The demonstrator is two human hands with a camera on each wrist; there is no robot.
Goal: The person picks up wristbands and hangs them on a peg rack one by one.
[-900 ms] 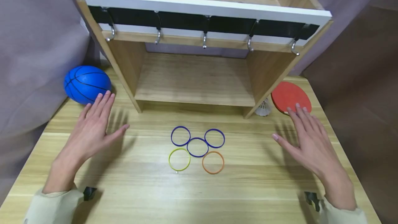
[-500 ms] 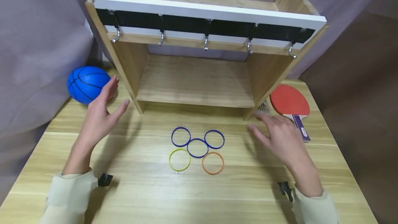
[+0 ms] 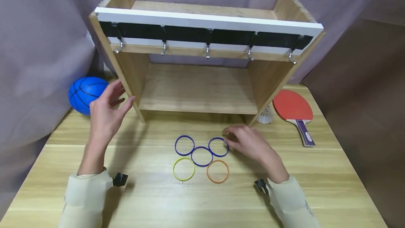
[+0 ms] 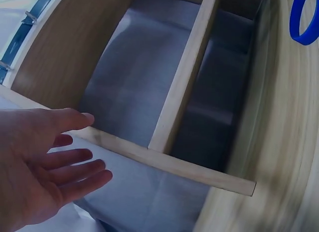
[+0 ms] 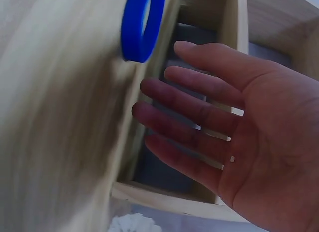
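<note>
My left hand [image 3: 105, 110] is beside the left side panel of a wooden shelf [image 3: 196, 87], thumb near its front edge. In the left wrist view its fingers are relaxed and hold nothing. Over the table, my right hand [image 3: 250, 141] has its fingertips at the right blue ring [image 3: 218, 156]; in the right wrist view the fingers look loosely extended, apart from the blue ring [image 5: 132, 47]. Beside that ring lie a middle blue ring [image 3: 201, 166] and a left blue ring [image 3: 184, 135]. A yellow ring [image 3: 173, 169] and an orange ring [image 3: 217, 182] lie nearer.
Across the shelf's top front runs a white and black rail [image 3: 186, 32] with several metal hooks [image 3: 207, 51]. A blue basketball [image 3: 83, 96] sits left of the shelf. On the right are a shuttlecock [image 3: 265, 116] and a red table tennis paddle [image 3: 292, 105].
My right hand has moved left from near the paddle to the right blue ring. My left hand has shifted right, from in front of the basketball to the shelf's left panel.
</note>
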